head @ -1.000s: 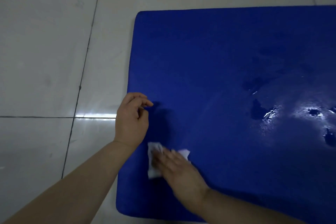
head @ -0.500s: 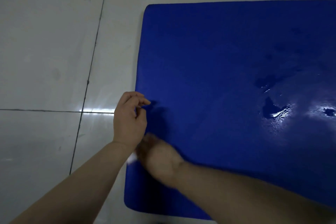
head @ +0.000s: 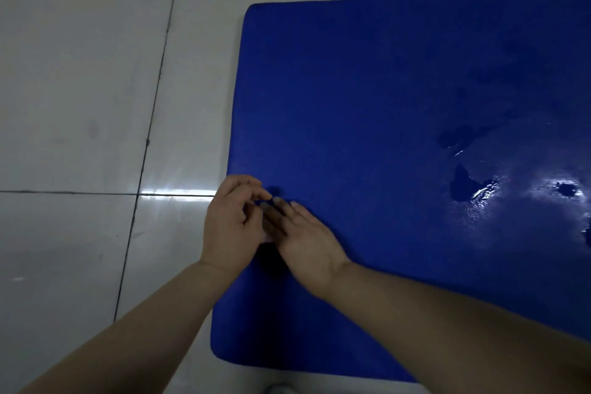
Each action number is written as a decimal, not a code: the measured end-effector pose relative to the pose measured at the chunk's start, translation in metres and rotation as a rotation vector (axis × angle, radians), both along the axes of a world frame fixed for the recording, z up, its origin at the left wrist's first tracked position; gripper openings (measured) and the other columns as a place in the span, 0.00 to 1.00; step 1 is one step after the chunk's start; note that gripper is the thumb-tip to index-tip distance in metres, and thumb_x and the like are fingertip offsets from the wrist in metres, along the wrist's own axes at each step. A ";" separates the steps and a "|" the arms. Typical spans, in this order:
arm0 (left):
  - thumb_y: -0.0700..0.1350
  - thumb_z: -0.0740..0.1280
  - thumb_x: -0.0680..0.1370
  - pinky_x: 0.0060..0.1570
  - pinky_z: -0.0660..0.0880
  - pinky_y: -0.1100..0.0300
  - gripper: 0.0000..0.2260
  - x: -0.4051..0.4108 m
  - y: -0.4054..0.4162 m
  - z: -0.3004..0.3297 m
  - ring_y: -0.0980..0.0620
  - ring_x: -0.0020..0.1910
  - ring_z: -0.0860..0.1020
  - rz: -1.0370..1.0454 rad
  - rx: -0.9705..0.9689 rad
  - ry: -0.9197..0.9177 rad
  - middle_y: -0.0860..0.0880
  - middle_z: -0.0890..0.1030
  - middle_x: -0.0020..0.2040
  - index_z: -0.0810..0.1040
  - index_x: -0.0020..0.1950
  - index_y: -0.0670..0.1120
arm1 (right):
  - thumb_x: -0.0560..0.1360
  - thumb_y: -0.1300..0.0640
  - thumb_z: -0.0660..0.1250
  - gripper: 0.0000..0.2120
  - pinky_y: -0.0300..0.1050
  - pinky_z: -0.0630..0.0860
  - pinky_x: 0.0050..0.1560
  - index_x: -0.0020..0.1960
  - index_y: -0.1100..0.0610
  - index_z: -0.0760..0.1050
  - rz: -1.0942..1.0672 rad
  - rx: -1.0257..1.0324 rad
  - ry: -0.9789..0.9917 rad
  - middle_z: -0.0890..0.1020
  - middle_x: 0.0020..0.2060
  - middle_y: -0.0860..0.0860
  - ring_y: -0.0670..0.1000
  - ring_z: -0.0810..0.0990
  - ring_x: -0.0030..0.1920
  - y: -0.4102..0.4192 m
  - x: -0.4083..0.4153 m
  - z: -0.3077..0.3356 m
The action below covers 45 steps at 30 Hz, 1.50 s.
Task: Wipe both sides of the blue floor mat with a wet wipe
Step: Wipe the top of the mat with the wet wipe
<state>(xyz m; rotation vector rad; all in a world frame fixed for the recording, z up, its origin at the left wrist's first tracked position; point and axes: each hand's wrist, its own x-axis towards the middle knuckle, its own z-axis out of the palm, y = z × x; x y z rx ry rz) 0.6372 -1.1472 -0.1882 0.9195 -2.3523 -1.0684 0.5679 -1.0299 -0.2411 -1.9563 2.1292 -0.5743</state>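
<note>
The blue floor mat [head: 383, 99] lies flat on the tiled floor, with wet glossy patches on its right part. My left hand [head: 232, 224] sits at the mat's left edge with its fingers curled and its fingertips resting on the mat surface. Right beside it, my right hand [head: 303, 240] lies flat on the mat with straight fingers that almost touch the left fingertips. The wet wipe [head: 268, 238] is nearly hidden under the right hand; only a pale sliver shows between the two hands.
Pale glossy floor tiles [head: 80, 89] with dark grout lines surround the mat on the left and far side. A bright light reflection lies on the tile just left of my left hand. The mat's near left corner [head: 220, 352] is rounded.
My right hand slid the wipe left and then away from me, up against my left hand, and the wipe is now almost covered. My left hand stayed at the mat's edge.
</note>
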 end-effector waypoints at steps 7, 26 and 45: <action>0.32 0.58 0.70 0.51 0.67 0.78 0.14 0.002 0.013 0.000 0.69 0.47 0.73 -0.044 0.027 0.006 0.56 0.74 0.50 0.78 0.43 0.49 | 0.84 0.61 0.45 0.22 0.31 0.61 0.67 0.67 0.66 0.72 0.223 0.247 0.116 0.79 0.62 0.52 0.47 0.72 0.66 0.074 0.027 0.001; 0.33 0.58 0.70 0.50 0.67 0.78 0.13 0.002 0.021 0.000 0.69 0.49 0.73 -0.088 0.033 -0.051 0.51 0.74 0.51 0.80 0.43 0.45 | 0.73 0.72 0.55 0.22 0.49 0.62 0.71 0.66 0.65 0.72 -0.147 0.106 0.249 0.77 0.63 0.58 0.60 0.74 0.64 0.098 -0.106 0.009; 0.31 0.58 0.70 0.50 0.68 0.77 0.13 0.001 0.025 0.002 0.69 0.51 0.72 -0.103 0.009 -0.054 0.60 0.72 0.51 0.81 0.43 0.42 | 0.65 0.70 0.48 0.37 0.48 0.44 0.75 0.75 0.69 0.50 -0.182 0.105 0.410 0.62 0.72 0.63 0.59 0.54 0.74 0.138 -0.068 0.012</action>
